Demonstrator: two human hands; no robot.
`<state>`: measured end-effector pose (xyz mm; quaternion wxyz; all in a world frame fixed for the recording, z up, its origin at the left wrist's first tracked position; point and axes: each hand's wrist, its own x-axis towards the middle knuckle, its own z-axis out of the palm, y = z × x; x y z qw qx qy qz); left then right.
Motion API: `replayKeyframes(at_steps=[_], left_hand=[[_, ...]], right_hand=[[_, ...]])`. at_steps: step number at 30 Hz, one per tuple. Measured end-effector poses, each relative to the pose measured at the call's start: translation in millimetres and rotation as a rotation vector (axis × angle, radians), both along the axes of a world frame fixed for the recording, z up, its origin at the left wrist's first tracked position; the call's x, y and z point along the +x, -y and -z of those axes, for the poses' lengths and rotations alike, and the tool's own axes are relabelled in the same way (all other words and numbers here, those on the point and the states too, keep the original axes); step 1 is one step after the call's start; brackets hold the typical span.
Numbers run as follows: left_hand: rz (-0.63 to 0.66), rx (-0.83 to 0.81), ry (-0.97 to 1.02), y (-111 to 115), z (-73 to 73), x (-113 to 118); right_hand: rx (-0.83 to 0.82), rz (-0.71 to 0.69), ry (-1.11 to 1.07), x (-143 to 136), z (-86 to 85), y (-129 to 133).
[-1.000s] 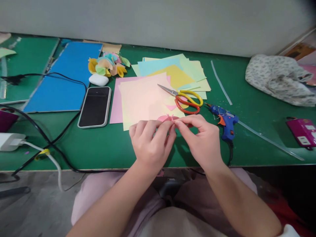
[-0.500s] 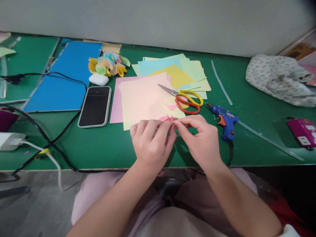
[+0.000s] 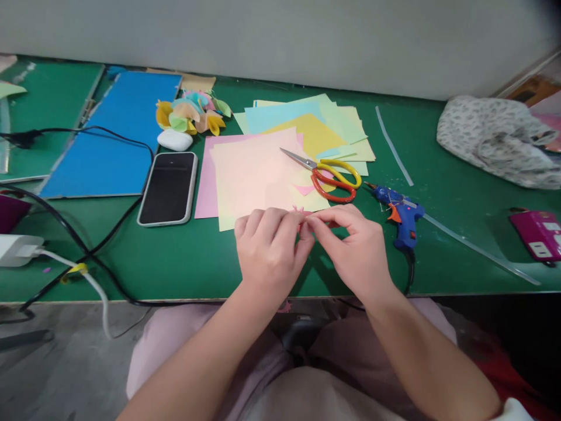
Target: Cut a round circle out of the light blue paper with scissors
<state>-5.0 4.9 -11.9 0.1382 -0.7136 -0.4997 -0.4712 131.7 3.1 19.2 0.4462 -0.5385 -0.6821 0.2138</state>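
Observation:
A small pink paper piece shows just above the fingertips, mostly hidden by them. My left hand is closed on it, knuckles up. From the right, my right hand pinches the same piece with thumb and forefinger, and the fingertips of both hands meet. Scissors with one red and one yellow handle lie beyond the hands, on pale paper sheets. To the right of my right hand lies a blue glue gun with an orange trigger.
A phone, a white case and folded paper flowers are on the left. Coloured sheets lie at the back. Black cables cross the left side. A patterned cloth and a magenta power strip are on the right.
The pink paper has sunk lower behind my left fingers, so less of it shows. My left hand has shifted slightly. My right hand stays almost in place.

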Motion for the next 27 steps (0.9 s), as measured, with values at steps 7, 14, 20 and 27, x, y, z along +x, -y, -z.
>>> replayKeyframes(at_steps=[7,14,20,27], left_hand=[[0.000,0.010,0.025,0.1,-2.2,-1.9],[-0.017,0.032,-0.004,2.2,-2.7,-0.5],[-0.023,0.038,-0.021,2.6,-0.8,-1.6],[-0.002,0.029,-0.010,2.3,0.5,-1.6]], right_hand=[[-0.075,0.026,-0.094,1.9,-1.9,-1.4],[-0.088,0.035,-0.131,2.8,-1.4,-3.3],[-0.052,0.051,-0.117,1.4,-2.2,-2.6],[-0.022,0.052,-0.068,-0.1,-2.7,-1.0]])
